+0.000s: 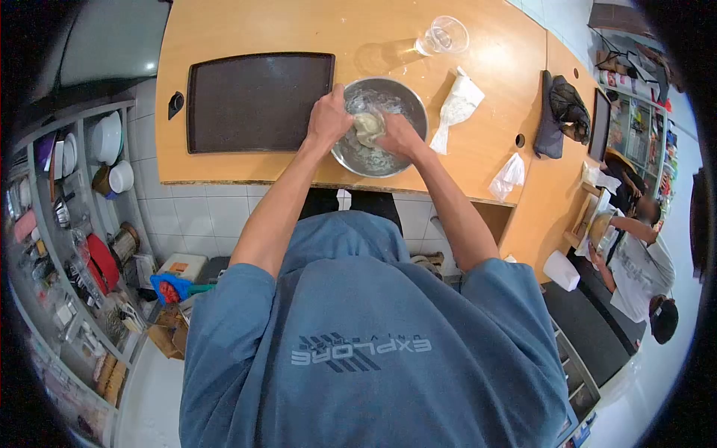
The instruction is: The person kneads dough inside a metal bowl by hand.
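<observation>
Wooden table (515, 67) under bright light, tiled wall beneath its near edge, crowded shelves (45, 224) off to the left. On the table: dark rectangular tray (254, 104), bare; just right of it, metal bowl (423, 112). Pale lump of dough (368, 128) sits inside the bowl, amid loose whitish matter (too blurred to name). Left hand (330, 117) curled closed at the bowl's left rim, holding it. Right hand (398, 137) reaches into the bowl from the right, fingers bent and closed against the dough, tips hidden. Clear cup (448, 34) stands beyond; twisted white bag (459, 104) lies right of the bowl, smaller white bag (508, 178) nearer the edge. Far right, another person (642, 261) handles something round.
</observation>
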Available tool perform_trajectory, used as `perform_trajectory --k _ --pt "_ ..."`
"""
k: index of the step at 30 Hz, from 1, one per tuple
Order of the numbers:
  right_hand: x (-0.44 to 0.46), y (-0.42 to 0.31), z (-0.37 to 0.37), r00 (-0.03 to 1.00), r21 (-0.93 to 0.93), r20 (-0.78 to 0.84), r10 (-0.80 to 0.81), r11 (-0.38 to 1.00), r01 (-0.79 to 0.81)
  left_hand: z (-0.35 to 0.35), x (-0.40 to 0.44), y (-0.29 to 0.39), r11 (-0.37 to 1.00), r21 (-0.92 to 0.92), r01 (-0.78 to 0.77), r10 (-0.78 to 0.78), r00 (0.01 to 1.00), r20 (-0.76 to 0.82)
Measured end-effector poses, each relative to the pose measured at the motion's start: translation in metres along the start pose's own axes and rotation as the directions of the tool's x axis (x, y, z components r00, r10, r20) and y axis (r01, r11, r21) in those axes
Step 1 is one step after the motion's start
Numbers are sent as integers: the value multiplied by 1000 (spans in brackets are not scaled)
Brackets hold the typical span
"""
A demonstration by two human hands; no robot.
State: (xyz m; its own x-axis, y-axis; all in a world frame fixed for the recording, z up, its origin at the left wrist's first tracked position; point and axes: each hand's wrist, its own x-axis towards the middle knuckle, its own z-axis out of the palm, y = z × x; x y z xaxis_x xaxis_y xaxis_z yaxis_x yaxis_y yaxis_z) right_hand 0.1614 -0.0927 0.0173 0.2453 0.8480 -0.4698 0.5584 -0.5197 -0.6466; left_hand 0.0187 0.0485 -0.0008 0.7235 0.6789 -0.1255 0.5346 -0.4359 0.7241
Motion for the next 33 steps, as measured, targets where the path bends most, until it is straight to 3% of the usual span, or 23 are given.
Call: perform_trajectory --k 2,5,6,9,10,14,20,23,24,27,30,33 --pt "-11 -19 -14 998 113 -39 54 992 -49 2 0 -1 999 -11 -32 32 999 -14" --pt "-11 -3 -1 987 566 -39 154 818 -105 1 1 -2 1000 -10 -27 27 1000 -7" --pt "-10 -3 7 984 560 -60 165 822 -104 1 1 -3 999 -11 -34 33 999 -12" --pt "-13 1 19 978 206 -134 161 970 -131 3 1 -4 999 -11 -39 39 999 -14" --pt "-12 4 32 956 80 -294 6 997 18 4 2 -5 1000 -3 -29 29 1000 -10" --pt "-15 4 48 932 -107 -342 -121 990 90 0 -2 -3 999 -47 -13 13 1000 0" --pt "-15 14 7 990 321 -57 -127 937 138 5 -3 0 1000 -4 24 -24 1000 5" --pt "-1 32 10 992 482 -122 33 875 30 3 -2 1 999 -35 6 -6 1000 9" --pt "-3 3 -8 987 423 -143 75 906 -8 4 -1 1 1000 -14 11 -11 1000 19" --pt "19 -13 -18 954 -91 -58 295 950 -299 6 0 -1 1000 14 19 -19 1000 25" --pt "17 -40 -1 908 -237 -309 283 902 -361 10 0 -2 1000 -12 -2 2 1000 7" --pt "22 -50 14 868 -268 -377 323 859 -436 12 0 -8 1000 13 -9 9 1000 4"
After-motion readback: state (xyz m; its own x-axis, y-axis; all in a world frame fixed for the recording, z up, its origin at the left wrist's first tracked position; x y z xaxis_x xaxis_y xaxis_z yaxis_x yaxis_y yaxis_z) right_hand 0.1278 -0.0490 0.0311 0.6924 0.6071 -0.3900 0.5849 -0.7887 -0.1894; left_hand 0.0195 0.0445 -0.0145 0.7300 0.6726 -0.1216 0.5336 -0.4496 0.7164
